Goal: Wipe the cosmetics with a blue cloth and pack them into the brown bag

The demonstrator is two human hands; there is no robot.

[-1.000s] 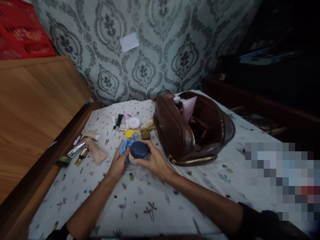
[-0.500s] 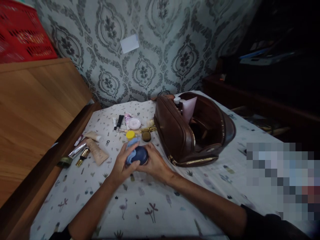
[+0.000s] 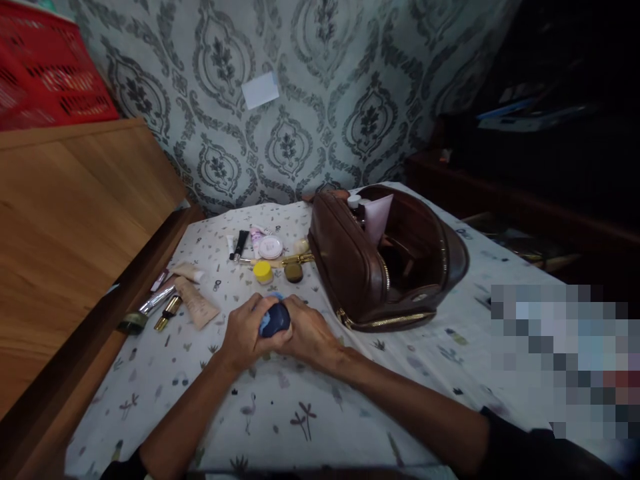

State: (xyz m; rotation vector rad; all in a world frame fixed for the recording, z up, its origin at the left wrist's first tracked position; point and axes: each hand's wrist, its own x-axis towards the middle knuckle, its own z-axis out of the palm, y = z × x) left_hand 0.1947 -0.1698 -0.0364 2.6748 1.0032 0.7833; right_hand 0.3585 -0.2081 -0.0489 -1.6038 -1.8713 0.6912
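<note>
Both hands are closed around a round dark blue jar [image 3: 276, 321] above the printed cloth. A light blue cloth [image 3: 263, 304] is bunched between my left hand [image 3: 245, 333] and the jar's side. The fingers of my right hand [image 3: 309, 333] wrap the jar from the right. Just beyond the hands lie a yellow-lidded jar [image 3: 263, 271] and a small jar with a dark brown lid [image 3: 293, 272]. An open brown leather toiletry bag [image 3: 345, 267] stands to the right, holding a pale pink tube [image 3: 377, 219] and a white-capped bottle [image 3: 354, 201].
Several cosmetics lie at the left, among them a beige tube [image 3: 196, 303] and a gold-and-black bottle [image 3: 168, 313]. Farther back are a round pink compact [image 3: 271, 247] and a black tube [image 3: 242, 244]. A wooden panel [image 3: 90, 200] borders the left side, with a red basket [image 3: 55, 67] above.
Both hands have drawn closer around the dark blue jar. Less of the light blue cloth shows, and the yellow-lidded jar is more exposed. The bag has stayed in place.
</note>
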